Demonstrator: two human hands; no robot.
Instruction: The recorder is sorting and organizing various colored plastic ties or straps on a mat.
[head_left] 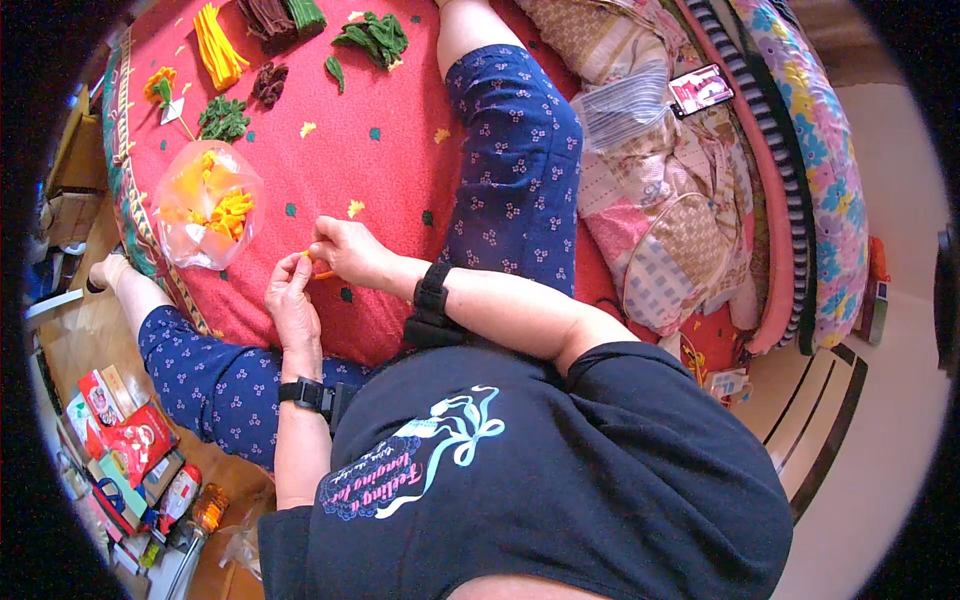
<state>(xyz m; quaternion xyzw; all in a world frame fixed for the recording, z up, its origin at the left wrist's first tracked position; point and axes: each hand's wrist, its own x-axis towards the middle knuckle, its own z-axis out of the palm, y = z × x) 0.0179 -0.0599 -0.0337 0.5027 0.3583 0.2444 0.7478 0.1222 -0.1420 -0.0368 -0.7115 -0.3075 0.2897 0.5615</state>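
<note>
Just beside the bed's left edge, both hands come together on a short yellow-orange chenille stem (pixel 324 275). My left hand (pixel 293 302) pinches one end between thumb and fingertips. My right hand (pixel 348 252), bent over from the right, has its fingers closed on the same stem, part of which shows below them. Nearest to the hands is a clear plastic bag (pixel 175 240) with yellow-orange fuzzy pieces (pixel 230 214) inside. Beyond it lie a small orange flower (pixel 160 85) on a thin stem, a green fuzzy cluster (pixel 223 119) and a dark brown cluster (pixel 269 85).
Farther off are bundles of yellow chenille stems (pixel 218 50), brown stems (pixel 264 18) and green stems (pixel 304 16), plus green leaf shapes (pixel 372 38). Crumpled bedding (pixel 690 240) with a phone (pixel 700 90) lies right. Packages (pixel 140 440) crowd the floor at lower left.
</note>
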